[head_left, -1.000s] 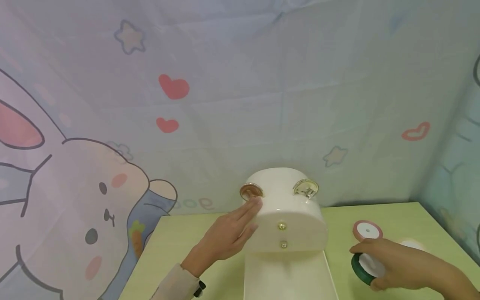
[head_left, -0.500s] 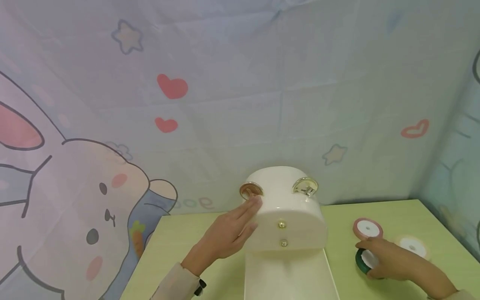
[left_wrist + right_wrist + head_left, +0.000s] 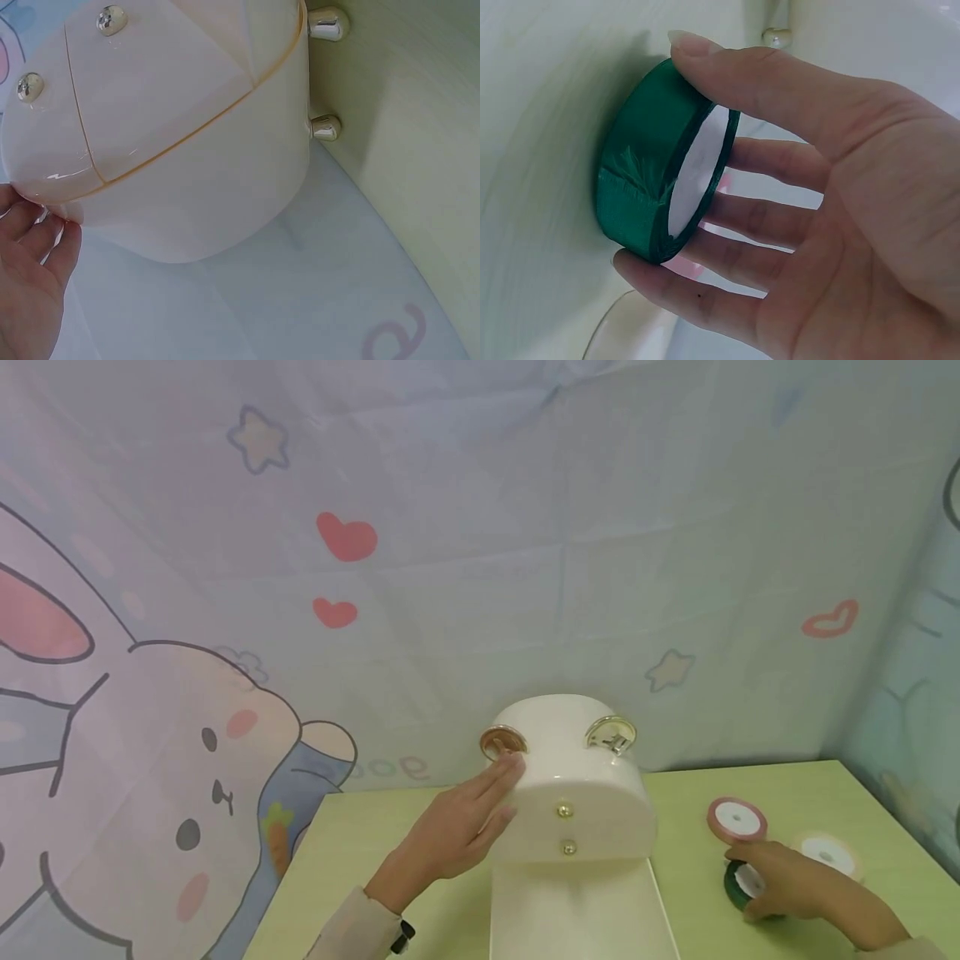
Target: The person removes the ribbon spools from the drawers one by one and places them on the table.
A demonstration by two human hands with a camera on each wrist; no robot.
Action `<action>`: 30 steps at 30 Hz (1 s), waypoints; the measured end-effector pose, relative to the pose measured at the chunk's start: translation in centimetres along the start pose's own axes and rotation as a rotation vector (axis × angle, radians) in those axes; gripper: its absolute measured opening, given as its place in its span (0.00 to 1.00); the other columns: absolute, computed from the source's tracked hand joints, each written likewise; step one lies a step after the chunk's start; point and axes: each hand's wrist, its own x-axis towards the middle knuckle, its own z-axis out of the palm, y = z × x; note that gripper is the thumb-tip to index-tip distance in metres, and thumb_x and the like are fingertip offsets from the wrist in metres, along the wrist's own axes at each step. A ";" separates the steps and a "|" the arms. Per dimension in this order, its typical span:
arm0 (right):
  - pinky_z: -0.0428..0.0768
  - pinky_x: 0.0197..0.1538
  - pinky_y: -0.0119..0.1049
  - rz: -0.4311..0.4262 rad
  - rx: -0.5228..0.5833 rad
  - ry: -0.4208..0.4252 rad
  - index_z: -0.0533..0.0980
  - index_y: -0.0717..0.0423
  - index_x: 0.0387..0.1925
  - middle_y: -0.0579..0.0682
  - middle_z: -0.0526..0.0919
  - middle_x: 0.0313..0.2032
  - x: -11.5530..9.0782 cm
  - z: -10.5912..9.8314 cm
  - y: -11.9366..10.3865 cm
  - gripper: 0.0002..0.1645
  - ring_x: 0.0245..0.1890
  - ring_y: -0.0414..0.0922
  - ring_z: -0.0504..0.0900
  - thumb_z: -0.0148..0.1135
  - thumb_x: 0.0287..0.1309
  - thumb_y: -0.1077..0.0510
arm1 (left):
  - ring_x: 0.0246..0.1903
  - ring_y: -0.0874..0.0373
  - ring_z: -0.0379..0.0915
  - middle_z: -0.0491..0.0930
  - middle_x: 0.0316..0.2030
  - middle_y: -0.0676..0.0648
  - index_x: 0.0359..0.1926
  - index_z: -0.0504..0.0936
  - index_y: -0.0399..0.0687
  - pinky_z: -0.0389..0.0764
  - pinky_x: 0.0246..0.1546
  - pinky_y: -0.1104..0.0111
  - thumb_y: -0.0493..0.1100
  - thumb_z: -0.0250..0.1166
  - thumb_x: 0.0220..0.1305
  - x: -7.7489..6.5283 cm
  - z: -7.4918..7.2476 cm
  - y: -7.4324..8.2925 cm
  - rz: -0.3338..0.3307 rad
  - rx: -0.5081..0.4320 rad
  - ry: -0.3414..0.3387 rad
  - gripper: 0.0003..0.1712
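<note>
My right hand (image 3: 798,883) holds a roll of green ribbon (image 3: 641,172) with a white side, low over the table beside a roll of pink ribbon. In the right wrist view the thumb lies over one edge and the fingers are round the other; a frayed ribbon end shows. My left hand (image 3: 453,831), fingers mostly straight, rests on the upper left of a glossy white storage box (image 3: 562,752) with gold knobs. In the left wrist view its fingertips touch the box's rim, near the gold trim. A gold-rimmed round piece (image 3: 504,739) is just beyond those fingertips.
The pink ribbon roll (image 3: 737,818) and a cream ribbon roll (image 3: 827,853) lie on the green table (image 3: 675,793) at the right. A white panel (image 3: 581,910) extends forward from the box. A printed curtain (image 3: 465,568) hangs close behind the table.
My right hand has moved a little to the right with the green ribbon roll, bringing it lower toward the table and uncovering more of the cream roll. My left hand has stayed in place.
</note>
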 end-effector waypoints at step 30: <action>0.83 0.51 0.46 0.038 0.002 0.027 0.78 0.64 0.56 0.58 0.84 0.53 0.1 0.9 0.1 0.40 0.51 0.52 0.80 0.86 0.41 0.56 | 0.80 0.51 0.61 0.59 0.82 0.47 0.84 0.56 0.47 0.77 0.71 0.55 0.50 0.47 0.85 -0.2 0.0 0.1 0.014 0.015 0.012 0.33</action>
